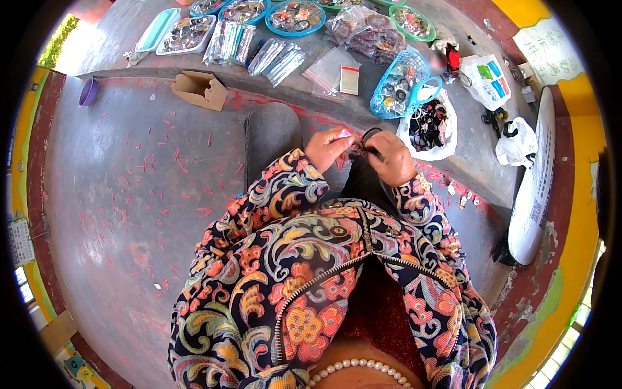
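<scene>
My left hand (328,148) is closed in a pinch above my lap. A small shiny pinkish-white piece (346,133) shows at its fingertips. Close by, my right hand (392,159) is closed too, with a thin black loop-shaped band (370,134) at its fingers. Between the two hands sits a small dark, reddish-brown bit (357,148), too small to name. A white plastic bag (446,154) of dark bands and ties stands just beyond my right hand. Next to it, a blue lattice basket (389,107) holds small loose pieces.
Blue and green round trays (296,31) of small items line the raised ledge at the back. Clear packets (276,61) and a plastic bag of brown items (369,32) lie there. An open cardboard box (199,89) and purple bowl (89,92) sit left. Red scraps litter the floor.
</scene>
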`<action>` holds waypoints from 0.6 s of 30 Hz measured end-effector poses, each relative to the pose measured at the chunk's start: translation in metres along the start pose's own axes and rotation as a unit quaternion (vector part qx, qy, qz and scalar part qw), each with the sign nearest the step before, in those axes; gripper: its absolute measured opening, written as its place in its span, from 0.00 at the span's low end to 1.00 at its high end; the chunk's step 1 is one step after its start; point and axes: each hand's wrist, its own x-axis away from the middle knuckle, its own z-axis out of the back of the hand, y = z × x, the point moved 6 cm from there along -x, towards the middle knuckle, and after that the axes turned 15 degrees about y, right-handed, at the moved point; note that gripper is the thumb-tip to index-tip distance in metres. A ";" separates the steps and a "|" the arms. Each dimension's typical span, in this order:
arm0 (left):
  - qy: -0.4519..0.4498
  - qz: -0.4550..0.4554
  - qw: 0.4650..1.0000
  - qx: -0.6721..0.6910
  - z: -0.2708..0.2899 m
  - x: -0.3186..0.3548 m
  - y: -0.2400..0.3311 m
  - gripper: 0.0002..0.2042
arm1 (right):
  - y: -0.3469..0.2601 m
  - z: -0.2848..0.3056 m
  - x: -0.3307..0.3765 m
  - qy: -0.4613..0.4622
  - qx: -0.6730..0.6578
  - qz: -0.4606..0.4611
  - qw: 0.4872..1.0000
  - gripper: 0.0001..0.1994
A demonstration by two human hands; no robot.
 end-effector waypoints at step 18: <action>-0.082 0.103 0.978 0.160 -0.010 0.006 0.006 0.14 | 0.063 -0.010 0.031 0.112 -0.548 -0.527 0.640 0.03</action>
